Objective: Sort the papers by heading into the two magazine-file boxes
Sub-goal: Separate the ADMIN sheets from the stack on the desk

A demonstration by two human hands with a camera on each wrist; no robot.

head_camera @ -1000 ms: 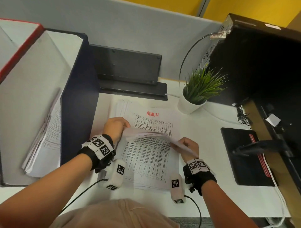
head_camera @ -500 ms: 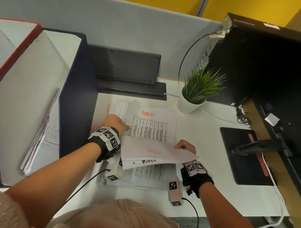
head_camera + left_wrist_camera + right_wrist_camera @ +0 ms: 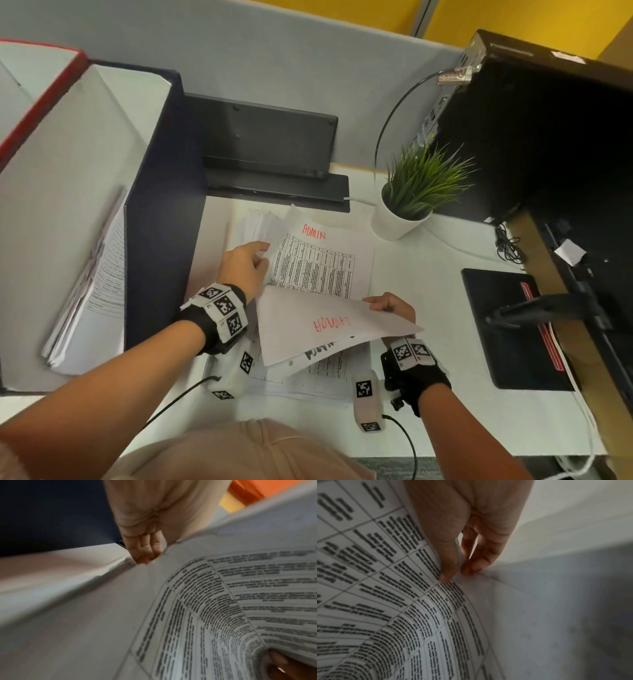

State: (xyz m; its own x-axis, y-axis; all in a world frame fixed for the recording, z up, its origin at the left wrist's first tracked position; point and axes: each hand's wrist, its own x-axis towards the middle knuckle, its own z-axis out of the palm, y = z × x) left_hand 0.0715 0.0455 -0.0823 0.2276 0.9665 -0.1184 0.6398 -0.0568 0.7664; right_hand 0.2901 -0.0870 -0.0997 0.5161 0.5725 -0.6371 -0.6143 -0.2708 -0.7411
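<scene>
Biggest item: two magazine-file boxes at far left of the desk [image 3: 428, 291], side by side. The red-edged box [image 3: 41, 99] is outermost; the navy box [image 3: 161, 212] stands just beside the paper stack and already has a wad of sheets [image 3: 92, 291] leaning inside it. Behind the stack, a black monitor base [image 3: 267, 147] against the grey partition; black PC tower [image 3: 548, 137] at right, w/ a black pad [image 3: 507, 325] in front of it. Potted plant [image 3: 411, 198] in white pot sits betw. base and tower.

Paper stack [image 3: 322, 270] lies flat mid-desk, top sheet headed "ADMIN" in red over a printed table. One lifted sheet [image 3: 318, 329] is flipped back toward the person, its red heading showing mirrored through the paper, arched over the stack's near half.

Left hand [image 3: 245, 265] at the stack's left edge, fingers [image 3: 145, 551] curled onto a sheet edge; the grip itself is blurred in wrist view. Right hand [image 3: 390, 306] pinches the lifted sheet's right edge, thumb [image 3: 447, 561] on printed side, fingers behind.
</scene>
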